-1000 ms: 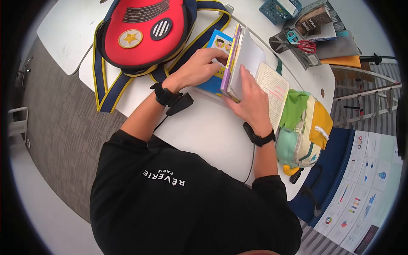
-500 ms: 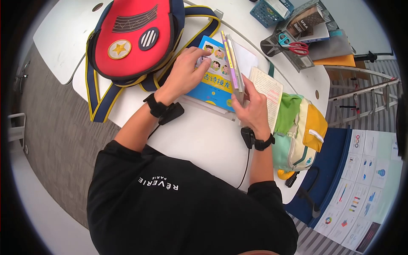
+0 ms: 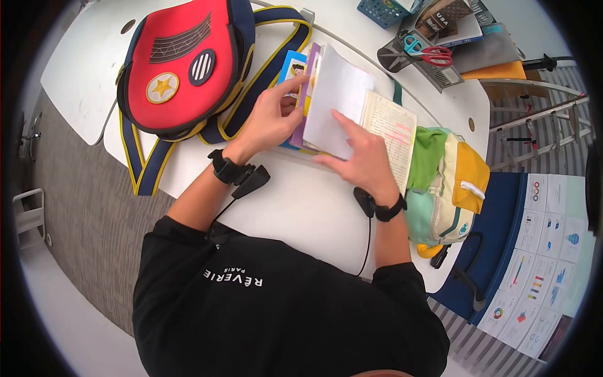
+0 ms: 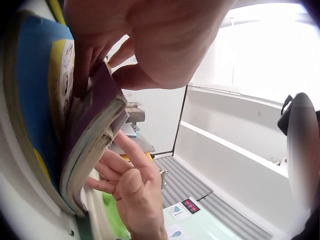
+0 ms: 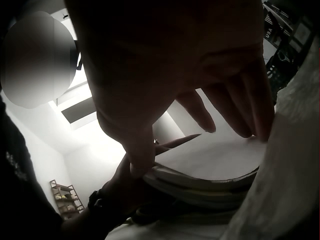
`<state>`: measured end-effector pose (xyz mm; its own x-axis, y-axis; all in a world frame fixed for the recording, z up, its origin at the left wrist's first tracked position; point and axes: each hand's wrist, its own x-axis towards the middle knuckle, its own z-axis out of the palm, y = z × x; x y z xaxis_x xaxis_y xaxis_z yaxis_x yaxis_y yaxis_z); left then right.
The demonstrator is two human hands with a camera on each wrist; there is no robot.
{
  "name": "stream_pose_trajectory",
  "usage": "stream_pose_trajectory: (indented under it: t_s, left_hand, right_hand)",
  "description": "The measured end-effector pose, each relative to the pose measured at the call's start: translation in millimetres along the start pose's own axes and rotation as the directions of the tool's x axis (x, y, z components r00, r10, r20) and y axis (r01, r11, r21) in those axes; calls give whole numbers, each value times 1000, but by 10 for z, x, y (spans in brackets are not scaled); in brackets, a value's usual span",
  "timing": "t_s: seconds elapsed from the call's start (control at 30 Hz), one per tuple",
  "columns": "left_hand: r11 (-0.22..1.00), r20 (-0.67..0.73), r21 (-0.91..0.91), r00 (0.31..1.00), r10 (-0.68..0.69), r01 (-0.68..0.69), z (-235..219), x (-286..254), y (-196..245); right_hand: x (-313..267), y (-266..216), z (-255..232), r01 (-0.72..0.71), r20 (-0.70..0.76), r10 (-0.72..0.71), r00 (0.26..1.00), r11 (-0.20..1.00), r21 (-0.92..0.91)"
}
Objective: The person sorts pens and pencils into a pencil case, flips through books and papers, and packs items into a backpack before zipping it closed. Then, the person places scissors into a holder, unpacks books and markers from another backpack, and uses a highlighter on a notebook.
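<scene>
A purple-covered book [image 4: 102, 97] leans over a blue book [image 3: 289, 66] with cartoon faces, covering most of it. My left hand [image 3: 270, 119] grips the purple book's left side, its fingers curled at the cover in the left wrist view. A blank white page [image 3: 336, 94] faces up on top of the purple book. My right hand [image 3: 364, 157] rests on that page with its fingers extended, the thumb close to the lower edge. Just right of the books lies an open notebook [image 3: 392, 125] of handwriting with pink marks, partly hidden by the right hand.
A red backpack [image 3: 182, 75] with navy straps lies at the left. On the right edge of the white table [image 3: 295, 213] sits a small green, cream and yellow backpack [image 3: 446, 188]. A mesh organiser [image 3: 433, 75] with scissors [image 3: 427, 53] and a blue basket [image 3: 383, 11] stand at the back.
Half a second ago the purple book stood upright in my right hand while the left touched the blue cover. Now it leans over the blue book, left hand on its side, right fingers on the page.
</scene>
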<state>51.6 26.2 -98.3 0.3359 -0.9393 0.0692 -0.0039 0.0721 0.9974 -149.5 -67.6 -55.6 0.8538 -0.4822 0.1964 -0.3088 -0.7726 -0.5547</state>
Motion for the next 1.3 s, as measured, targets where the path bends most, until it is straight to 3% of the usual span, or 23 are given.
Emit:
stream_pose_trajectory:
  t_s: [0.03, 0.07, 0.13, 0.2, 0.3, 0.37, 0.4, 0.5, 0.7, 0.8, 0.87, 0.9, 0.97, 1.03, 1.1, 1.13, 1.27, 1.3]
  left_hand:
    - [996, 12, -85, 1000, 29, -28, 11, -6, 12]
    - [996, 12, -82, 999, 34, -33, 25, -12, 28]
    - [955, 52, -280, 991, 121, -101, 60, -33, 51]
    - [954, 63, -286, 992, 110, -88, 63, -55, 100]
    - [946, 59, -315, 994, 94, -71, 77, -62, 91]
    - [943, 56, -325, 994, 91, -68, 59, -57, 81]
    - [957, 53, -284, 996, 77, -59, 53, -47, 72]
    - [974, 43, -220, 997, 62, -51, 23, -25, 78]
    - [986, 31, -160, 999, 41, -36, 19, -28, 110]
    - [998, -8, -45, 999, 44, -44, -10, -40, 133]
    - [968, -51, 214, 988, 145, -131, -30, -25, 177]
    - [968, -48, 215, 989, 142, -129, -40, -3, 143]
    - [752, -98, 588, 897, 431, -297, -89, 46, 46]
    - [736, -117, 629, 906, 406, -249, -112, 38, 6]
    - [624, -225, 778, 900, 374, -65, -99, 23, -19]
    - [737, -248, 676, 945, 211, 13, -103, 16, 18]
    - [784, -244, 617, 964, 109, 68, -182, 35, -36]
    - [855, -232, 511, 972, 47, 81, -211, 48, -4]
  right_hand:
    - [-2, -54, 29, 82, 0, -83, 997, 982, -170]
    - [-26, -60, 96, 79, -21, -86, 996, 974, -213]
    - [-27, -125, 132, 49, -64, -63, 996, 977, -207]
    - [-25, -158, 92, 14, -102, -36, 994, 978, -208]
    - [-22, -136, -62, -45, -38, 42, 998, 996, -76]
    - [-27, -59, -193, -190, -59, 206, 977, 960, 208]
    - [-34, -9, -250, -235, -40, 252, 967, 942, 241]
    - [-63, 252, -324, -96, -63, 114, 991, 964, 247]
    - [-78, 261, -398, -163, 10, 167, 986, 949, 269]
    - [-79, 268, -403, -149, 13, 151, 989, 954, 262]
    - [-98, 279, -419, -154, 17, 155, 988, 953, 261]
    - [-99, 294, -424, -151, 26, 149, 988, 952, 266]
    - [-90, 323, -414, -152, 33, 148, 988, 949, 275]
    - [-96, 341, -398, -74, 5, 75, 997, 963, 258]
    - [-93, 292, -404, -112, 30, 108, 994, 959, 259]
    - [-87, 268, -406, -143, 55, 133, 990, 955, 261]
    - [-83, 246, -391, -145, 57, 135, 989, 960, 239]
    - [-70, 231, -380, -158, 66, 147, 987, 961, 226]
